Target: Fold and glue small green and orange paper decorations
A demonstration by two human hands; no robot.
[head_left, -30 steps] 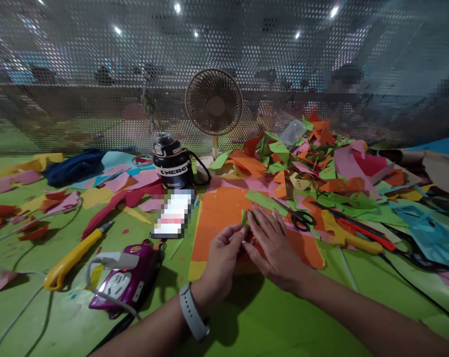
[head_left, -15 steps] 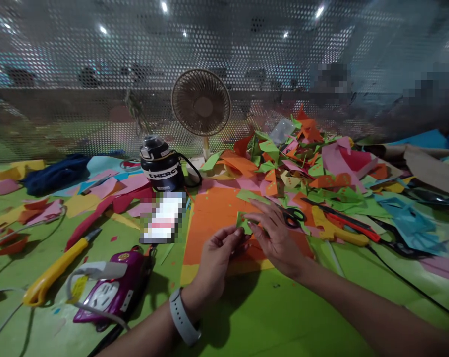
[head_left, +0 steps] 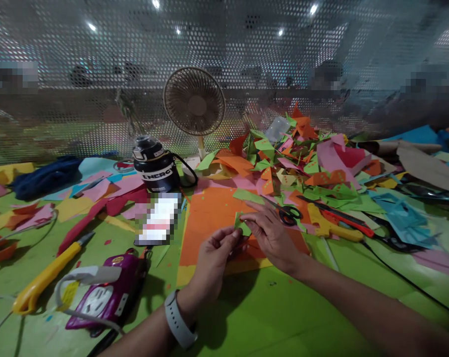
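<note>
My left hand [head_left: 217,253], with a pale band at the wrist, pinches a small piece of green paper [head_left: 243,227] between thumb and fingertips. At the paper's right side is my right hand [head_left: 272,240], thumb and index finger closed on it; its other fingers reach out above. Both hands are over an orange paper sheet [head_left: 202,213] with a yellow layer showing at its edges. Dark-handled scissors [head_left: 290,215] lie just beyond my right hand. A flat green paper strip [head_left: 249,195] rests on the sheet's far part.
A heap of coloured paper scraps [head_left: 284,158] spreads at the back right. Two yellow glue guns [head_left: 48,277] [head_left: 334,230] lie left and right. Around them are a purple power strip [head_left: 105,292], a phone [head_left: 159,218], a dark bottle [head_left: 155,166] and a small fan [head_left: 195,101].
My right index finger and thumb have come together at the green paper. The left hand keeps its pinch. The whole view has shifted slightly, so things appear farther left.
</note>
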